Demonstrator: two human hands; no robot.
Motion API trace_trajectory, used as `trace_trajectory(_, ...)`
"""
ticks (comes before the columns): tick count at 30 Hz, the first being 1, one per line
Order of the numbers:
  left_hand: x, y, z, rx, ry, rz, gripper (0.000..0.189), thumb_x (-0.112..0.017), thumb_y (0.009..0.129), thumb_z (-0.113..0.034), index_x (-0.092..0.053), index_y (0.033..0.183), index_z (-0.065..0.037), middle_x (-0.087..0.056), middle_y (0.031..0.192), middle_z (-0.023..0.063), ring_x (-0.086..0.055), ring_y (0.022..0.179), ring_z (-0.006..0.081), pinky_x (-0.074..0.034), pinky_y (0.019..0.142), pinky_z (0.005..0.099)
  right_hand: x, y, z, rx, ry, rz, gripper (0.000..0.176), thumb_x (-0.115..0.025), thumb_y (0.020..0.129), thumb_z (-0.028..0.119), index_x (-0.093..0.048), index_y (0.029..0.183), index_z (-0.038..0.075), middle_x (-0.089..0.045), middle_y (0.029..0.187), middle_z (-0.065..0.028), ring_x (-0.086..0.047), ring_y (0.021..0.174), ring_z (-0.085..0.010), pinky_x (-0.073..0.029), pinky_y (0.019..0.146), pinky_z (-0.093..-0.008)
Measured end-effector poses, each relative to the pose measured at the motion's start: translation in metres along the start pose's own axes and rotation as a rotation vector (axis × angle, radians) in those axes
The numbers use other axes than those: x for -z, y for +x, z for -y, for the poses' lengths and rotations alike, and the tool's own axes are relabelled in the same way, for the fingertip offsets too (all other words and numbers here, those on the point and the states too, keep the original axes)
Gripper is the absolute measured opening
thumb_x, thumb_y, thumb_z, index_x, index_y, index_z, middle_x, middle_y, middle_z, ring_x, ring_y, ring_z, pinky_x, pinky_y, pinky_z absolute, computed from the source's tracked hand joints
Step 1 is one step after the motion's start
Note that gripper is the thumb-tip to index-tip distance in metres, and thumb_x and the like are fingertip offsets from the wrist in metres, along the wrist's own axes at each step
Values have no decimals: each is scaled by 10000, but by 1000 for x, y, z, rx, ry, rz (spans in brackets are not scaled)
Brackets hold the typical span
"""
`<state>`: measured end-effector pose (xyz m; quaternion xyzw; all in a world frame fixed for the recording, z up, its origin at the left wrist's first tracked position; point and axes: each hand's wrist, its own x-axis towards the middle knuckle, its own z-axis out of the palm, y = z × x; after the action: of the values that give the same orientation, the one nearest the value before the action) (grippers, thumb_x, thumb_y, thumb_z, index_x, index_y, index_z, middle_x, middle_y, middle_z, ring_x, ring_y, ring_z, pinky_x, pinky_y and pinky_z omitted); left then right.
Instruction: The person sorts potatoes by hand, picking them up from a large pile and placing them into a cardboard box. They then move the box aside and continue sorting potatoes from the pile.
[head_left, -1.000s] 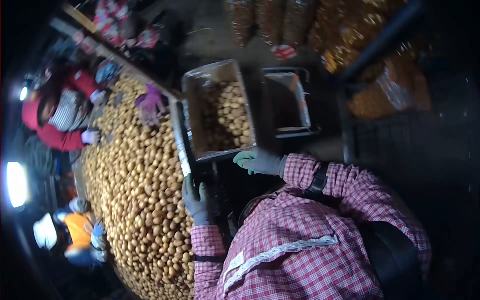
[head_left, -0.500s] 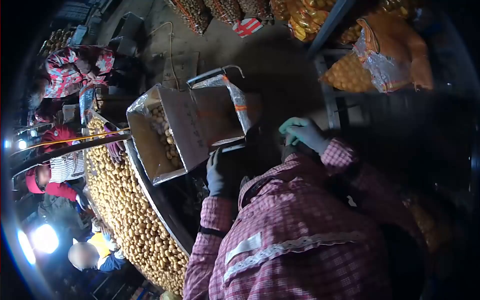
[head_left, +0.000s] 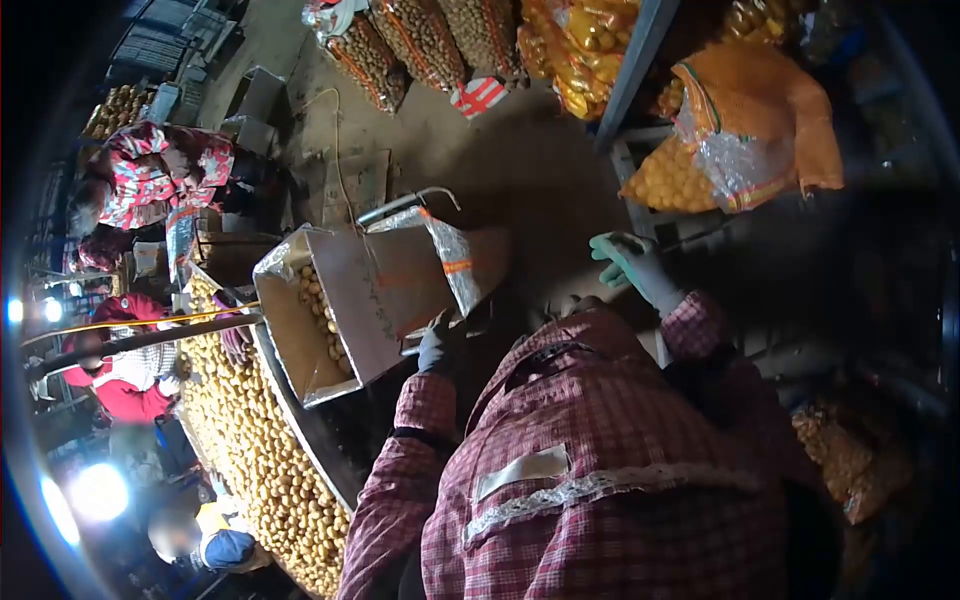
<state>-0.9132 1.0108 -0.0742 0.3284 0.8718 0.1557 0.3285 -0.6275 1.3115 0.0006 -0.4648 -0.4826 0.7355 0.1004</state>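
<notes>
My left hand (head_left: 436,345), in a grey glove, is at the lower corner of a cardboard box (head_left: 365,295), beside a metal bar. Its fingertips are dark, and whether they grip the bar or the box edge is unclear. My right hand (head_left: 637,270), in a pale green and grey glove, is held out over the dark floor with its fingers apart and nothing in it. The box has silvery lining, an open flap and some potatoes (head_left: 318,305) inside. Its left side adjoins a long sorting table (head_left: 308,450) covered with potatoes.
Net sacks of potatoes (head_left: 420,45) stand at the top. An orange sack (head_left: 760,120) lies upper right beside a metal post (head_left: 650,65). Several people work along the left, and a purple-gloved hand (head_left: 236,335) reaches over the potatoes. A dark pole (head_left: 150,338) crosses the left.
The fingers of my right hand have spread apart, and the hand has moved right. My left hand has moved slightly up and right against the box. The whole view has shifted a little.
</notes>
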Motion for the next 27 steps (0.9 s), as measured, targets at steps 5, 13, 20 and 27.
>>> trace_trajectory(5,-82,39,106,-81,43,62,484,-612,947,-384,-626,1344,-107,-637,1341,217,-616,1230,387,-484,1034,458,12,22,9,-65,-30,95,343,-632,1015,288,-671,1280,74,-722,1107,-95,-675,661,-121,-561,608,-256)
trace_trajectory(13,-38,45,27,336,-80,47,406,-504,947,-406,-729,1147,-133,-716,1147,208,-669,1119,396,-522,948,472,45,125,94,19,-128,329,331,-624,1011,240,-661,1294,72,-718,1066,-87,-671,678,-119,-544,621,-258)
trace_trajectory(20,-7,95,-82,577,-495,-188,337,-620,972,-313,-717,1228,-116,-732,957,86,-670,819,213,-530,732,358,72,178,175,53,-205,399,335,-613,1023,251,-660,1285,46,-711,1062,-100,-678,721,-130,-548,650,-258)
trace_trajectory(27,2,141,-135,476,-353,-370,370,-677,949,-376,-751,1211,-125,-743,902,75,-690,759,152,-547,724,340,41,223,191,-46,-207,586,339,-613,1030,257,-655,1279,31,-707,1060,-94,-677,742,-135,-538,656,-256)
